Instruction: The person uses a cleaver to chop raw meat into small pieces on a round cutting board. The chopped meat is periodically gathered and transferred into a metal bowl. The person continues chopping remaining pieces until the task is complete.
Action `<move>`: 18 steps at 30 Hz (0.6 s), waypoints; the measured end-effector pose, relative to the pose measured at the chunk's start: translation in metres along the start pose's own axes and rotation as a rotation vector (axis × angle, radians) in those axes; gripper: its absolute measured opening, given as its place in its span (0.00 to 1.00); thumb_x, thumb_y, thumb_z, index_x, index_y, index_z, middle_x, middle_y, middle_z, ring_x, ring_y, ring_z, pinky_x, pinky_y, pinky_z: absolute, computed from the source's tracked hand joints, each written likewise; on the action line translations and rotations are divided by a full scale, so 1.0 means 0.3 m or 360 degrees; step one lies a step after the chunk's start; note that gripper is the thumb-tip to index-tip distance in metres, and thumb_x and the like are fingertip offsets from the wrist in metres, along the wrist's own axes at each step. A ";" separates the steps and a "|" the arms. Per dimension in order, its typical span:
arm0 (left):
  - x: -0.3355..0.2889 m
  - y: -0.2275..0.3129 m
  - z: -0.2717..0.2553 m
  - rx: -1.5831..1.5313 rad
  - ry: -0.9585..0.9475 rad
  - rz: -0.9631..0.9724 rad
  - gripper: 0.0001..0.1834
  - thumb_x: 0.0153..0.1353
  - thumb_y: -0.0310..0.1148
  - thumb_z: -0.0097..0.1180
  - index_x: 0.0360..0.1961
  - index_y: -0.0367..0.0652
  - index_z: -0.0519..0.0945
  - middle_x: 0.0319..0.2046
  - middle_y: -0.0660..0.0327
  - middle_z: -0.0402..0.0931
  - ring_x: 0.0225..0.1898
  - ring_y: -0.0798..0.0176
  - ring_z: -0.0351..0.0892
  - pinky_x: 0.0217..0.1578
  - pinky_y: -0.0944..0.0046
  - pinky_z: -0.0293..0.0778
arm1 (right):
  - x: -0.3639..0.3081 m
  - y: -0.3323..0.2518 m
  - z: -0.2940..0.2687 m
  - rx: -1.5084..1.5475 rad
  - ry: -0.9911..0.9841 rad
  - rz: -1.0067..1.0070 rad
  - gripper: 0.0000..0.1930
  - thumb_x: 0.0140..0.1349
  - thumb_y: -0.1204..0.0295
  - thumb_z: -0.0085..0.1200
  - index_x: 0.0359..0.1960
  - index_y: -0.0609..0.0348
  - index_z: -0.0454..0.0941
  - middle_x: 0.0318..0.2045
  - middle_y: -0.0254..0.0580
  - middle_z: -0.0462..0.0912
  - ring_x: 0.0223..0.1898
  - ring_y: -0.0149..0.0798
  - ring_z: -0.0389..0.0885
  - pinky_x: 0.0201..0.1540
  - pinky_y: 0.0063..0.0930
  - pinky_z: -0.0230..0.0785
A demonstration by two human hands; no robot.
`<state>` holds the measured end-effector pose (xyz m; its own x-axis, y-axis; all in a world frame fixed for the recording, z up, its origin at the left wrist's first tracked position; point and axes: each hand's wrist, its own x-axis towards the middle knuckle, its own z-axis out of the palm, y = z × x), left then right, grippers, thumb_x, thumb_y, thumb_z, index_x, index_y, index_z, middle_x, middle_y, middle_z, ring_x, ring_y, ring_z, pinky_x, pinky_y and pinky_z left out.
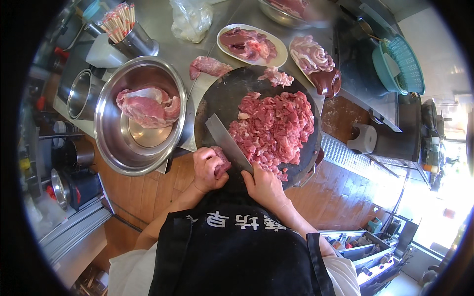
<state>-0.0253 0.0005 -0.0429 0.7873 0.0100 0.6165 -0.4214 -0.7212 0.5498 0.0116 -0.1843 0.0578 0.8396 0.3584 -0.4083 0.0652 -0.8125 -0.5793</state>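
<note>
On the round dark chopping board (210, 106) lies a heap of sliced raw meat (276, 128), with a small pale piece of meat (276, 77) at the far edge. My right hand (266, 186) is closed round the handle of a cleaver (228, 143), whose broad blade points up and left beside the heap. At the board's near left, my left hand (208, 170) grips a chunk of raw meat (221, 163), fingers curled over it. The blade stands just right of that chunk; whether they touch is hard to tell.
A steel bowl (103, 123) holding a large meat piece (149, 107) stands left. Beyond the board are a loose meat piece (208, 67), an oval plate of meat (223, 48) and pale folded offal (312, 55) beside dark liver (325, 82). A skewer canister (140, 43) stands far left.
</note>
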 end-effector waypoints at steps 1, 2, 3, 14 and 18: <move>0.000 0.000 0.001 0.0004 0.0003 0.0002 0.23 0.41 0.40 0.60 0.38 0.45 0.68 0.38 0.52 0.65 0.39 0.46 0.65 0.42 0.49 0.63 | 0.001 0.001 0.001 0.0004 0.0003 -0.0006 0.16 0.63 0.60 0.50 0.37 0.65 0.71 0.23 0.64 0.79 0.28 0.64 0.79 0.33 0.54 0.71; 0.000 0.000 0.001 0.0010 0.0008 0.0002 0.23 0.41 0.40 0.60 0.38 0.45 0.68 0.38 0.52 0.65 0.39 0.46 0.65 0.42 0.49 0.63 | 0.001 0.003 0.002 0.0007 0.0005 -0.0011 0.16 0.63 0.60 0.51 0.37 0.65 0.71 0.23 0.64 0.79 0.28 0.64 0.79 0.33 0.54 0.71; 0.001 0.001 0.003 0.0015 0.0013 0.0002 0.23 0.41 0.40 0.60 0.38 0.45 0.68 0.38 0.52 0.65 0.39 0.47 0.65 0.42 0.49 0.63 | 0.002 0.007 0.005 0.0013 0.0009 -0.0023 0.16 0.63 0.61 0.51 0.37 0.65 0.71 0.23 0.63 0.79 0.28 0.64 0.79 0.32 0.54 0.70; 0.010 0.007 0.005 -0.0004 0.0046 0.0010 0.23 0.38 0.35 0.59 0.38 0.45 0.68 0.37 0.52 0.65 0.38 0.47 0.65 0.41 0.50 0.63 | 0.005 0.011 0.002 0.0031 0.0019 -0.0059 0.16 0.63 0.61 0.51 0.36 0.65 0.72 0.23 0.63 0.79 0.28 0.63 0.79 0.32 0.52 0.70; 0.013 0.009 0.001 -0.0010 0.0034 0.0014 0.23 0.38 0.34 0.59 0.38 0.44 0.68 0.37 0.52 0.65 0.39 0.47 0.65 0.41 0.50 0.63 | 0.005 0.010 0.001 0.0009 0.0000 -0.0033 0.17 0.63 0.60 0.51 0.37 0.65 0.72 0.23 0.63 0.79 0.28 0.63 0.79 0.32 0.52 0.71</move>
<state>-0.0233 -0.0015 -0.0390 0.7737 0.0182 0.6333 -0.4312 -0.7171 0.5475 0.0128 -0.1860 0.0552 0.8380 0.3754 -0.3961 0.0796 -0.8022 -0.5917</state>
